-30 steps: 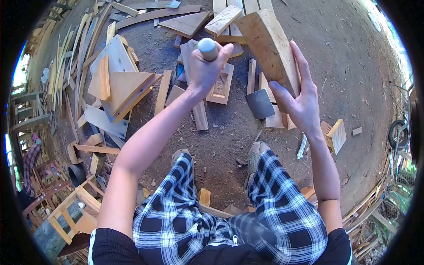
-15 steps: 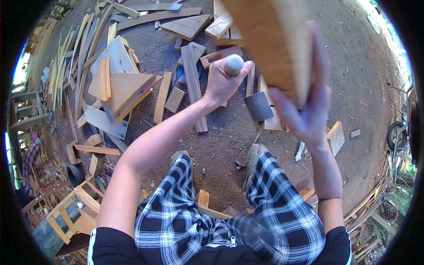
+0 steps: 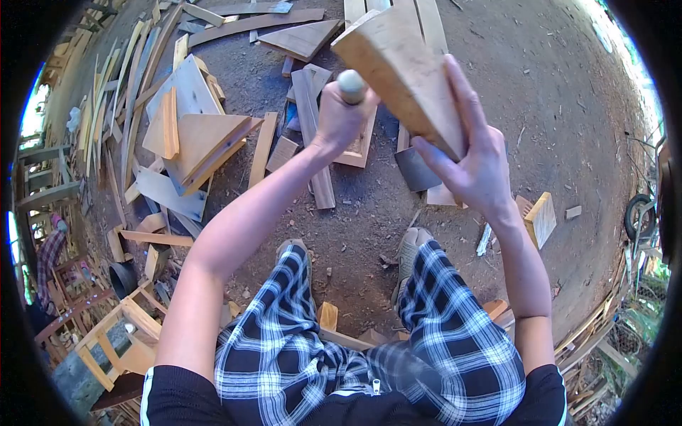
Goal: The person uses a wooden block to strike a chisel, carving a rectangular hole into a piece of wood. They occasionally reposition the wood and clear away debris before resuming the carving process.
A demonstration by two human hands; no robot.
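My left hand is closed in a fist around a round handle with a pale, rounded end facing up. What the handle belongs to is hidden below the fist. My right hand grips the lower end of a thick, wedge-shaped wood block, thumb on one side and fingers along the other. The block is tilted, its upper left corner close to the handle. Beneath the hands lie a long wooden board and a dark square plate.
Wooden offcuts are piled to the left, with long thin strips behind them. A small wooden frame stands at lower left. One wood block lies right of my right arm. A tyre is at the far right edge.
My right hand has moved left, bringing the wood block left and nearer the handle, at a different tilt. My left hand has shifted slightly up and left, still gripping the handle.
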